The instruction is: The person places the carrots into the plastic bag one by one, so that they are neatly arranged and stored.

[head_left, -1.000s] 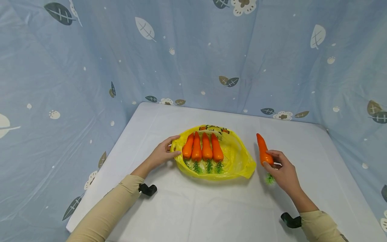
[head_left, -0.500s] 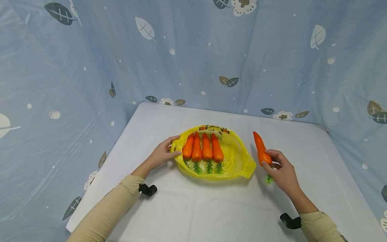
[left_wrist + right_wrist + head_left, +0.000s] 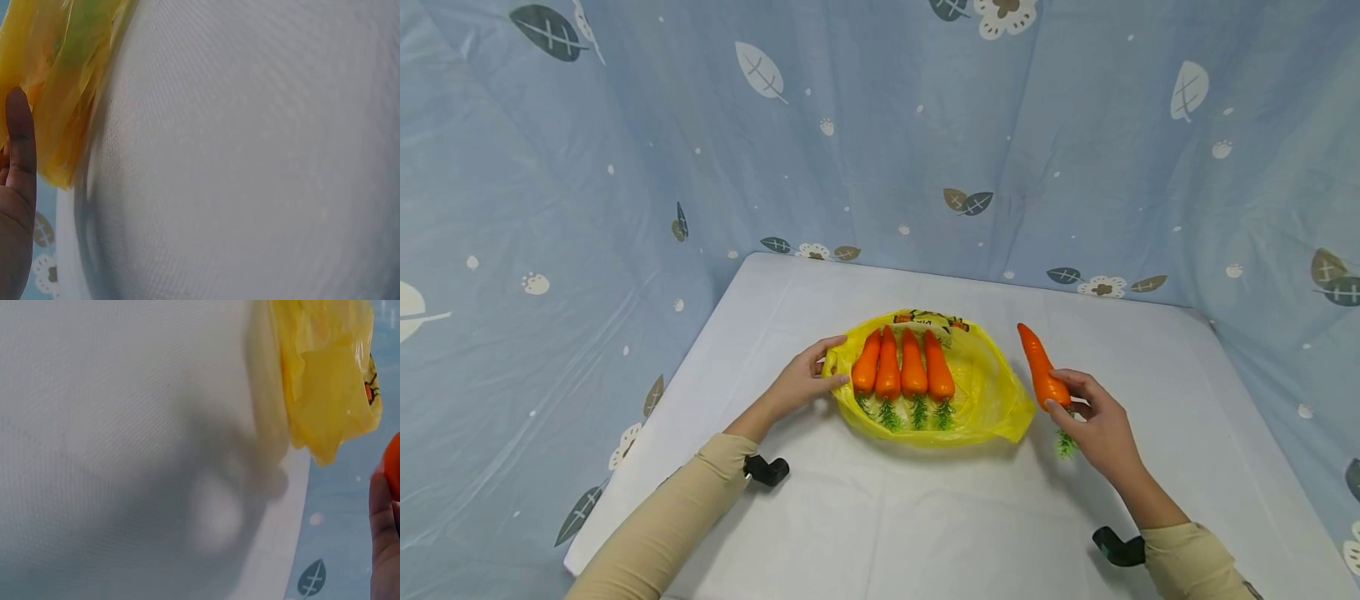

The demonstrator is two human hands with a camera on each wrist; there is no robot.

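A yellow plastic bag [image 3: 977,408] lies spread with its mouth facing up, and several orange carrots [image 3: 913,371] with green tops sit side by side in its left part. My left hand [image 3: 801,383] grips the bag's left edge; in the left wrist view its thumb [image 3: 22,144] lies against the yellow plastic. To the right of the bag, my right hand [image 3: 1101,425] holds another carrot [image 3: 1037,362] by its thick end, tip pointing away and slightly left, green tuft hanging below the hand. Only a bit of that carrot [image 3: 392,465] shows in the right wrist view.
Everything is on a white-covered table [image 3: 880,517]. A blue patterned curtain [image 3: 880,167] stands behind it and along the sides. A black wrist device [image 3: 767,471] is on the left wrist and another wrist device [image 3: 1118,547] on the right.
My right hand has moved slightly left with the carrot, whose tip has swung left towards the bag. The left hand, the bag and the carrots in it have stayed in place.
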